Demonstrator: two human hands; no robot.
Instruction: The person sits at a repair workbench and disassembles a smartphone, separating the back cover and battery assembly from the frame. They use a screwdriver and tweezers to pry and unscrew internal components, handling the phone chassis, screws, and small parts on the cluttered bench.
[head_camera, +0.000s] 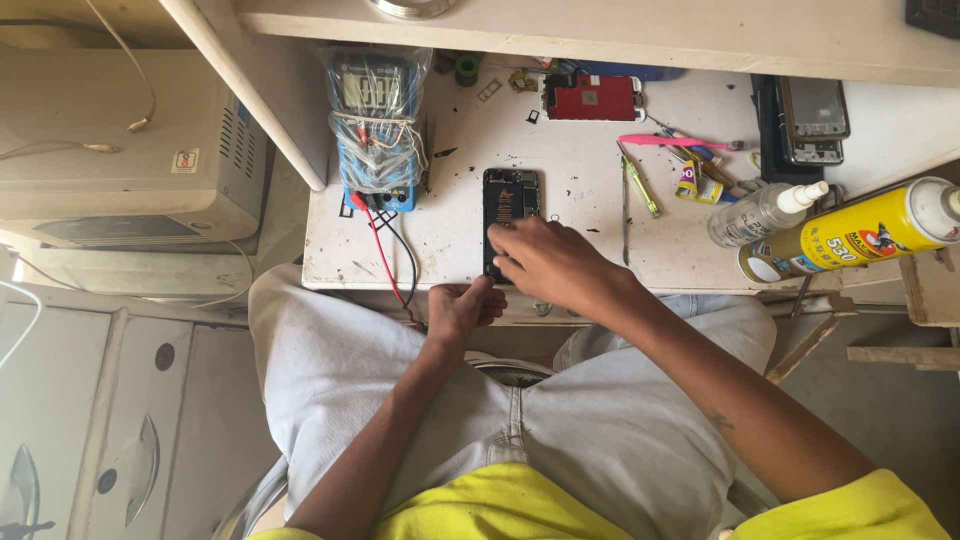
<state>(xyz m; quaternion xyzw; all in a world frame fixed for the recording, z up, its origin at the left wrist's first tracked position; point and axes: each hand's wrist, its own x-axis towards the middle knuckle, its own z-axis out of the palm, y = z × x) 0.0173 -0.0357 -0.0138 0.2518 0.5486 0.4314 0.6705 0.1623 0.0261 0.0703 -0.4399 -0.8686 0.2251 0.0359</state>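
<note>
Head camera, looking straight down, near, over workbench

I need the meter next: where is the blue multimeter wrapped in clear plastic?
In the head view, the blue multimeter wrapped in clear plastic sits at the white table's far left, left of the opened black phone that the right hand touches.

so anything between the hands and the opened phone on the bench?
Nothing visible. The right hand already rests on the lower part of the opened phone, and the left hand sits at its bottom edge. The multimeter stands clear to the side.
</note>
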